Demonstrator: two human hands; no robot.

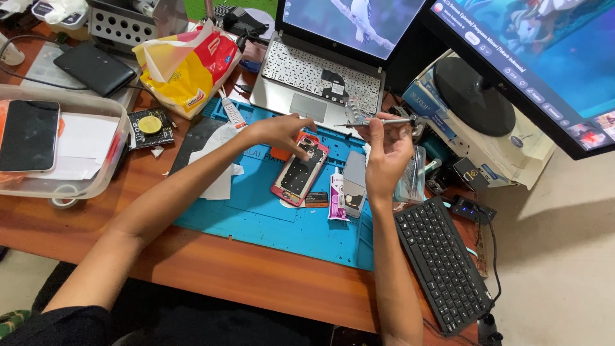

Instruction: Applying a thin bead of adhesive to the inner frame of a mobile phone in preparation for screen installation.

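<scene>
Opened phone (300, 170), red-edged with its back cover off and the dark inner boards exposed, lies tilted on the blue work mat (256, 218) at the middle of the wooden desk (243, 275). The left hand (282, 131) reaches over its upper end, fingers curled downward and fingertips touching the phone near the camera corner; it grips nothing else. The right hand (387, 154) is raised just to the right of the phone, thumb and fingers pinched around a slim metal screwdriver (375, 122) held nearly level, its tip pointing left toward the other hand. Just beside the phone on the mat lie a small glue tube (336, 200) and a grey rectangular panel (354, 181). Behind the mat stands an open laptop (320, 77); a large monitor (538, 57) fills the upper right. A black keyboard (442, 263) lies to the right of the right forearm. At the left edge, a clear plastic tray (90, 186) holds a dark phone (29, 136) and papers. A yellow and red bag (186, 67) sits behind the mat's left corner.
</scene>
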